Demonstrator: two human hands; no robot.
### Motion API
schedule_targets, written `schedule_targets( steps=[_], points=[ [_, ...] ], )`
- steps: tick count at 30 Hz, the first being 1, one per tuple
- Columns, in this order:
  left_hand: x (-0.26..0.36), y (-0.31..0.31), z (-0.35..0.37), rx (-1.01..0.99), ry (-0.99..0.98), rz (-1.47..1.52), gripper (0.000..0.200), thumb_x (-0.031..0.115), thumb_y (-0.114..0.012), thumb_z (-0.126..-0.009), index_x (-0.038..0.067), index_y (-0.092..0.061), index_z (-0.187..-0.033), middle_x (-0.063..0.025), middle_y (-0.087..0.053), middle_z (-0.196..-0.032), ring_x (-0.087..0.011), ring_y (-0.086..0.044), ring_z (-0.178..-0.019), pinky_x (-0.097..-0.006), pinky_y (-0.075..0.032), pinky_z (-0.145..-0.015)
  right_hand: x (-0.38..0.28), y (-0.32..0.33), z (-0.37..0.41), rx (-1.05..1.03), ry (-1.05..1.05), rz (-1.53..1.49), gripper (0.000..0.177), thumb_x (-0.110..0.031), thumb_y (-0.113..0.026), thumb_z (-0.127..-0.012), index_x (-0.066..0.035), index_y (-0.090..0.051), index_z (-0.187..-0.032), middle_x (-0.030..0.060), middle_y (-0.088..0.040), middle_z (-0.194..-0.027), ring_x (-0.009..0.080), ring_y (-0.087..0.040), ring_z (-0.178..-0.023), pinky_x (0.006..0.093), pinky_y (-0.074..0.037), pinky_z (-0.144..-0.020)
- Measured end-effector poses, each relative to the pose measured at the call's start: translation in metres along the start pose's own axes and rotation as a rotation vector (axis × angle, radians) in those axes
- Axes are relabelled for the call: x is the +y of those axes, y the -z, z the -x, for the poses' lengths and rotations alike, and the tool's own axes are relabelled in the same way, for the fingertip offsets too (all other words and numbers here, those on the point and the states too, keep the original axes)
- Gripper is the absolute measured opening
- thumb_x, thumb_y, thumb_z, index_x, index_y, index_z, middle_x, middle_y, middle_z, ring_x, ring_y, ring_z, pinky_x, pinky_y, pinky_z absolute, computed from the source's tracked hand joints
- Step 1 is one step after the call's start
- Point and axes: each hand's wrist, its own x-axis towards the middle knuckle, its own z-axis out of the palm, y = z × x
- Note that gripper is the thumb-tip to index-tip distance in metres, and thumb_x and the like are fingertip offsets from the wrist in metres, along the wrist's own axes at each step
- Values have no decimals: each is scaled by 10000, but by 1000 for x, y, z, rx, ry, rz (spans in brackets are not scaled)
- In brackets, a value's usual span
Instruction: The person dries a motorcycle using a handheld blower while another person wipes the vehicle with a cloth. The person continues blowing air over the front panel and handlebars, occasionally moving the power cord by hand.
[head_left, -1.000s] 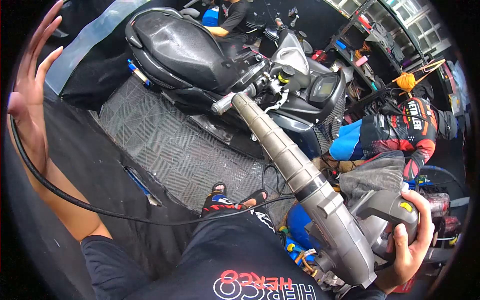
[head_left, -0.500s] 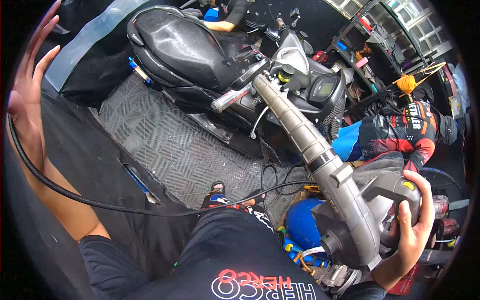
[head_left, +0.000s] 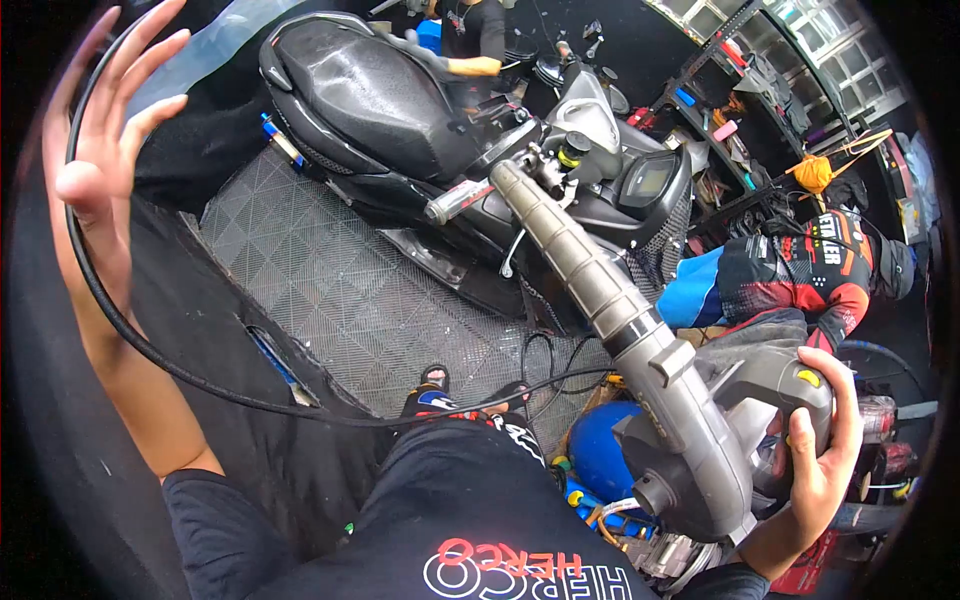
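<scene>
My right hand (head_left: 830, 440) is wrapped round the handle of a grey leaf blower (head_left: 690, 420). Its long ribbed nozzle (head_left: 570, 245) points up and left, over the handlebar area of a black scooter (head_left: 365, 95). At the left edge, my left hand (head_left: 105, 190) is raised with its fingers spread. A black cable (head_left: 270, 408) runs up along the palm, passing by the thumb, without the fingers closing on it. From there the cable sags across in front of my shirt towards the blower; where it joins is hidden.
A crouching person (head_left: 790, 270) works at right, beside shelves (head_left: 745, 160) of loose items. Another person (head_left: 470, 35) is behind the scooter. A blue round tank (head_left: 600, 450) stands below the blower. Black sheeting (head_left: 250, 480) lies left of the textured floor mat (head_left: 300, 240).
My left hand has shifted right, and the cable now reaches up past its fingers. The blower nozzle has swung slightly left. Behind the scooter, the person's arm has moved.
</scene>
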Motion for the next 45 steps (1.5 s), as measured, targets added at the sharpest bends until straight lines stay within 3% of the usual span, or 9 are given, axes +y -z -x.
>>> schedule_targets(
  steps=[5, 6, 11, 16, 19, 26, 32, 39, 45],
  points=[
    [-15, -10, 3, -28, -35, 210, 1358, 970, -558, -677, 68, -210, -1630, -380, -414, -1558, -448, -557, -1369, -404, -561, -972, -2, -4, 3, -24, -4, 58, 463, -75, -626, -904, 27, -601, -1355, 105, -673, -1017, 52, -508, -556, 210, -393, -517],
    [-4, -22, 7, 45, 12, 184, 1463, 1013, -524, -630, 21, -143, -1634, -300, -536, -1501, -334, -675, -1258, -377, -592, -919, -3, -4, 3, -43, -31, 71, 466, -74, -626, -898, 27, -605, -1353, 114, -676, -1033, 57, -519, -570, 217, -404, -532],
    [30, -53, 65, 140, 219, 144, 1227, 802, -555, -899, -59, -50, -1613, -299, -550, -1475, -322, -709, -1142, -335, -563, -916, -5, -5, -4, -107, -103, 224, 442, -103, -705, -866, 20, -656, -1287, 141, -712, -1174, 183, -672, -928, 299, -512, -866],
    [29, -119, 128, 12, 489, 875, 1013, 615, -670, -949, 119, -148, -1662, -366, -499, -1486, -371, -709, -1138, -337, -630, -809, -3, -21, -12, -44, -180, 101, 433, -70, -686, -896, -31, -640, -1325, 64, -675, -1037, 96, -613, -798, 238, -480, -689],
    [43, -139, 114, -205, 531, 844, 487, 241, -519, -1091, 2, -467, -1512, -198, -582, -1472, -217, -689, -1143, -276, -542, -960, 3, -23, -18, -116, -246, -10, 474, -82, -672, -936, -55, -583, -1401, 74, -685, -1001, 67, -572, -672, 210, -446, -592],
    [34, -190, 117, -751, 566, 833, 367, 352, -518, -1092, 69, -688, -1251, -42, -764, -1178, -125, -706, -999, -290, -533, -851, 4, -32, -20, -172, -189, -65, 480, -73, -639, -985, -59, -547, -1456, 59, -676, -914, 34, -505, -545, 205, -392, -483],
    [64, -231, 133, -1074, 902, 1070, 598, 511, -483, -1093, -37, -640, -1275, -167, -751, -1144, -221, -735, -981, -353, -598, -876, -18, -42, -28, -179, -62, 104, 445, -98, -660, -989, -43, -589, -1425, 29, -660, -795, 57, -549, -512, 249, -432, -485],
    [105, -247, 143, -1043, 1144, 1634, 719, 627, -452, -1070, 93, -441, -1551, -136, -615, -1452, -251, -590, -1335, -414, -474, -1104, -17, -52, -14, -140, -176, -80, 428, -41, -675, -980, -40, -545, -1388, 51, -690, -804, 57, -562, -510, 238, -428, -474],
    [124, -254, 152, -893, 1398, 1833, 523, 612, -485, -1062, 117, -572, -1206, -161, -711, -1202, -299, -713, -1138, -449, -551, -1019, 28, -54, 21, -120, -282, -422, 542, 24, -662, -943, 6, -445, -1440, 151, -724, -901, 117, -613, -526, 246, -476, -477]
  ],
)
